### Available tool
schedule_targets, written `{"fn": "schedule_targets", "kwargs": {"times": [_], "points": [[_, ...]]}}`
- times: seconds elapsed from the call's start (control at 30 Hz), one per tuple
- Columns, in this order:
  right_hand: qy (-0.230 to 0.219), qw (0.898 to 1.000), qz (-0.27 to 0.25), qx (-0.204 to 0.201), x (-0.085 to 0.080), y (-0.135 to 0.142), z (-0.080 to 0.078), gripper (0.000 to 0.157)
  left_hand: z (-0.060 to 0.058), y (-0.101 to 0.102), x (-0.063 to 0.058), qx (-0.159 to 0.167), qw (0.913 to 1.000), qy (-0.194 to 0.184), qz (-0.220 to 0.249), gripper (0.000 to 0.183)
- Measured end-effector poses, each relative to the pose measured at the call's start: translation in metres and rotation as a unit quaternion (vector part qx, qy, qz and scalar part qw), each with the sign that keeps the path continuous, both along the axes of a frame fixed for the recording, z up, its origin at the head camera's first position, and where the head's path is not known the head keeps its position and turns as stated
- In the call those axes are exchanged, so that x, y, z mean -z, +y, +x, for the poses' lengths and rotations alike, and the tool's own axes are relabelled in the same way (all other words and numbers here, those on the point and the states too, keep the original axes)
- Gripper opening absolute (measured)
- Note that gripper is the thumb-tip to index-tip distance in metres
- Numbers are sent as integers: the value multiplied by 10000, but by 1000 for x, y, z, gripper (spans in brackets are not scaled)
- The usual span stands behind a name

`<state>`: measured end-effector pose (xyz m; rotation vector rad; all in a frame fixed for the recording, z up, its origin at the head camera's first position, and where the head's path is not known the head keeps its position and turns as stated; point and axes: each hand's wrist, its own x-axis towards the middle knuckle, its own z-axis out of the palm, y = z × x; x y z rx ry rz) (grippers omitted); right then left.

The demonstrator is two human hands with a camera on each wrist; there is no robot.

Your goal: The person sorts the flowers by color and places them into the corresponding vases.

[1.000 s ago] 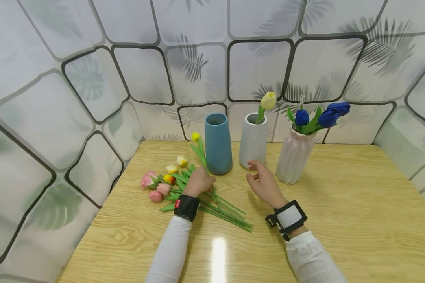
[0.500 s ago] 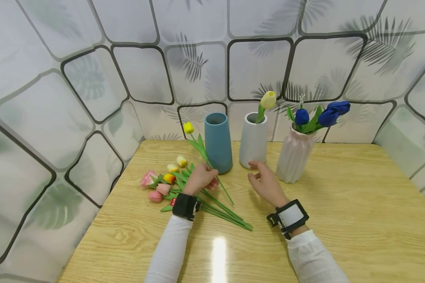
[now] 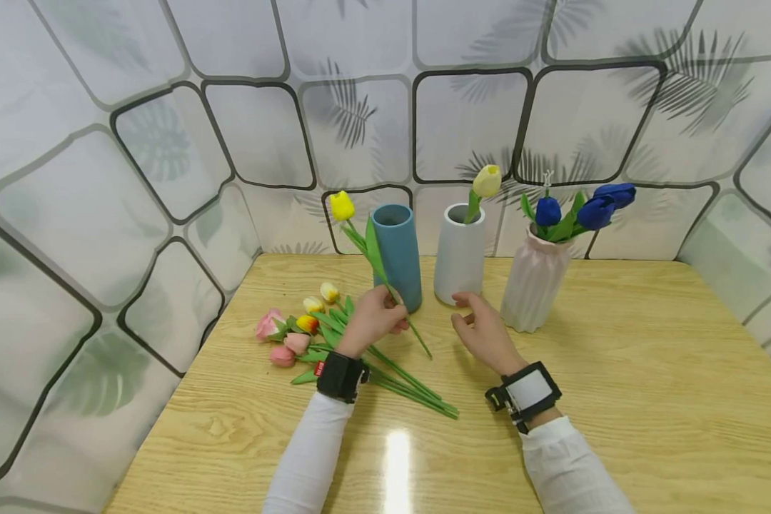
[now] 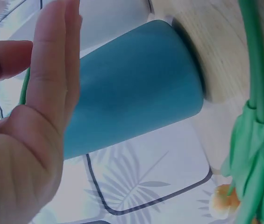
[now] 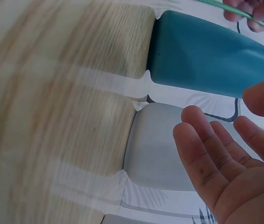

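My left hand (image 3: 375,318) pinches the green stem of a yellow tulip (image 3: 343,205) between thumb and fingers. The tulip leans up and to the left, its bloom left of the blue vase (image 3: 400,260) and its stem end pointing down to the right. That hand is just in front of the blue vase, which shows large in the left wrist view. My right hand (image 3: 485,332) holds nothing, its fingers relaxed in front of the white vase (image 3: 457,264). A pale yellow tulip (image 3: 487,182) stands in the white vase.
Below my left hand lies a pile of flowers: a pink rose (image 3: 270,325), pink tulips (image 3: 283,355), and white-and-yellow tulips (image 3: 330,292), their stems (image 3: 424,398) reaching right. A ribbed pink vase (image 3: 535,289) with blue tulips (image 3: 595,213) stands at the right. Behind is a patterned wall covering (image 3: 366,43).
The left hand has lifted the yellow tulip off the pile, raising it up and slightly right toward the blue vase. The right hand has barely moved.
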<state>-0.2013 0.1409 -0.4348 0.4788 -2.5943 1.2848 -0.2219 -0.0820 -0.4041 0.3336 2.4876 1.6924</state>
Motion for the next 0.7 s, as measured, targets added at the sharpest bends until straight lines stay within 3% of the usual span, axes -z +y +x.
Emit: {"fn": "schedule_targets", "kwargs": {"times": [0.17, 0.4, 0.6, 0.7], "points": [[-2, 10000, 15, -3, 0, 1, 0, 36, 4, 5, -5, -21, 9945, 953, -436, 8], [61, 10000, -14, -28, 0, 2, 0, 36, 6, 11, -7, -167, 9704, 2217, -938, 4], [137, 9999, -18, 52, 0, 3, -1, 37, 8, 16, -9, -212, 9366, 3190, -1437, 8], [175, 9997, -72, 138, 0, 3, -3, 38, 11, 19, -11, -257, 9124, 3675, -1785, 8]]}}
